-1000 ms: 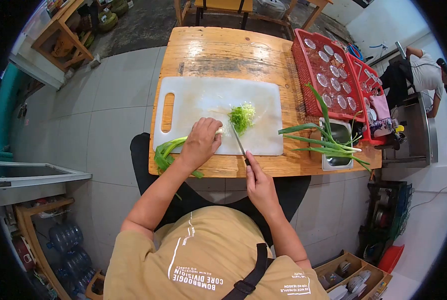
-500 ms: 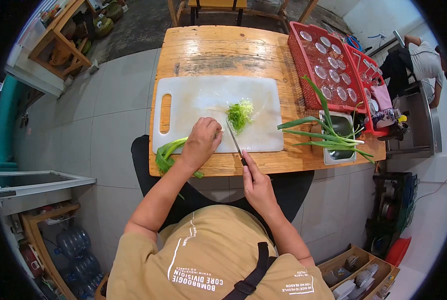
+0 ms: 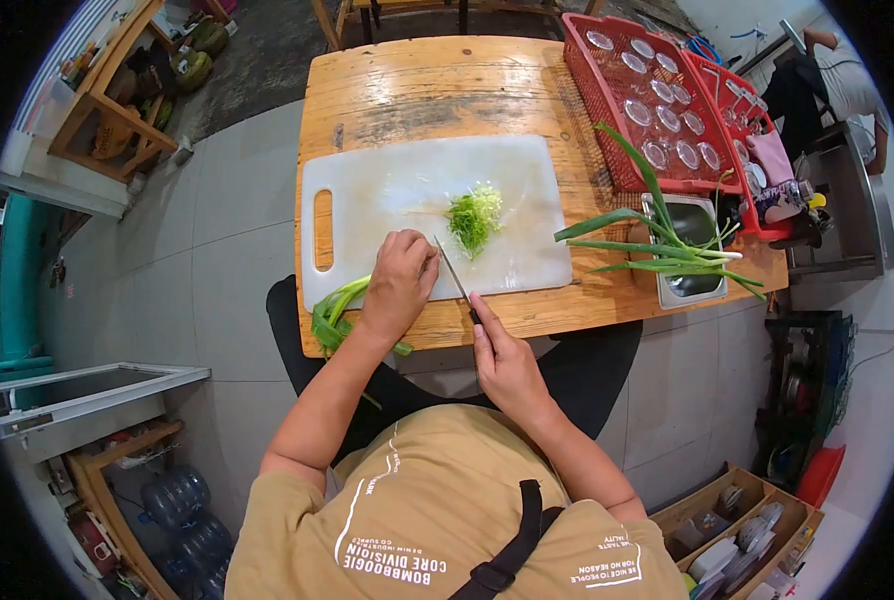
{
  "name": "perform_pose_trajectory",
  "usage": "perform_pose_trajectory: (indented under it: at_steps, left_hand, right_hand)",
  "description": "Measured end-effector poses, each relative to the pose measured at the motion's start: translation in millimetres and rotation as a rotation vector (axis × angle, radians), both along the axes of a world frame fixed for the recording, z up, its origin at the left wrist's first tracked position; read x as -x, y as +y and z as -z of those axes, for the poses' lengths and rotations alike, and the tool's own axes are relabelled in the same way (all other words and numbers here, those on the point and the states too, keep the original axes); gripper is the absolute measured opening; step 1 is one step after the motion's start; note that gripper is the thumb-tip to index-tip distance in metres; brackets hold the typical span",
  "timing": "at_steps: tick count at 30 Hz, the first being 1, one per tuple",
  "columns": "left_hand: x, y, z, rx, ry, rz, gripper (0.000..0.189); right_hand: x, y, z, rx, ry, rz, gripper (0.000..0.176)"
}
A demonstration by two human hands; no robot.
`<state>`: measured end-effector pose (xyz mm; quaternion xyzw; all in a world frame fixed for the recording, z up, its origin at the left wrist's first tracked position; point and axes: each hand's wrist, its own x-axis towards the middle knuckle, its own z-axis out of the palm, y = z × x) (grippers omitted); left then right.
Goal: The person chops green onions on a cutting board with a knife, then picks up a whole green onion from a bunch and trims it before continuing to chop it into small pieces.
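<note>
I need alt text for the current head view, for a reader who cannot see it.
Seen from above, a person's right hand holds a knife over a white cutting board beside chopped green onion, while the left hand holds uncut stalks. To the right, more green onions lie across a metal container, near a red basket of glasses.

The person wore a tan short-sleeved shirt (image 3: 457, 470) with white lettering (image 3: 389, 563) at left, reading "BOMBBOOGIE CORE DIVISION", a black buckled strap (image 3: 530, 515), and black trousers (image 3: 607, 370).
</note>
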<state>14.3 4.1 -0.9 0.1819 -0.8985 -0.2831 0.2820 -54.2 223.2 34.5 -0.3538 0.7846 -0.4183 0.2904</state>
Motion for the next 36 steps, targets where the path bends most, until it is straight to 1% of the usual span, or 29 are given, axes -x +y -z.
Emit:
perform_pose_trajectory:
  at_steps: [4, 6, 7, 9, 10, 12, 15, 19, 21, 25, 27, 36]
  left_hand:
    - [0.4, -0.1, 0.0, -0.002, 0.009, 0.004, 0.013]
    - [0.0, -1.2, -0.3, -0.015, -0.002, 0.016, 0.013]
    - [0.0, -1.7, -0.7, -0.026, -0.009, 0.025, 0.013]
    - [-0.1, -2.2, -1.4, -0.027, -0.012, 0.032, 0.014]
    - [-0.2, -1.8, -1.1, -0.026, -0.012, 0.034, 0.014]
    - [0.4, 0.3, -0.9, -0.018, -0.019, 0.026, 0.014]
    - [1.0, -2.1, 0.9, 0.002, -0.011, 0.015, 0.015]
    - [1.2, -1.7, 0.9, -0.014, -0.01, 0.016, 0.015]
    - [1.6, -0.4, 3.0, -0.01, -0.004, 0.024, 0.015]
    - [-0.1, -3.6, 4.9, -0.016, 0.003, 0.02, 0.015]
    - [0.2, -1.5, 3.5, -0.019, 0.001, 0.014, 0.014]
    - [2.2, -2.6, 1.2, -0.02, 0.004, 0.007, 0.013]
  right_hand:
    - [-3.6, -1.8, 4.0, -0.016, 0.0, -0.004, 0.054]
    - [-6.2, -3.3, 8.3, 0.041, 0.071, -0.002, 0.055]
    - [-6.9, -4.7, 8.6, 0.039, 0.067, 0.003, 0.055]
    - [-7.3, -8.8, 8.9, -0.032, 0.176, -0.025, 0.059]
    - [-6.9, -11.4, 11.8, -0.036, 0.171, -0.02, 0.059]
    - [-6.4, -13.8, 17.4, -0.007, 0.317, -0.032, 0.063]
    - [-10.4, -2.6, 11.7, -0.085, 0.342, -0.048, 0.065]
    - [-8.0, -6.2, 17.4, -0.097, 0.404, -0.036, 0.066]
    - [-4.2, -11.2, 21.5, -0.03, 0.471, -0.032, 0.064]
    - [4.1, -4.7, 12.2, -0.068, 0.425, -0.017, 0.061]
    - [5.4, -1.2, 6.9, 0.006, 0.317, -0.036, 0.059]
    - [-6.5, 4.7, -3.6, 0.061, 0.214, -0.024, 0.057]
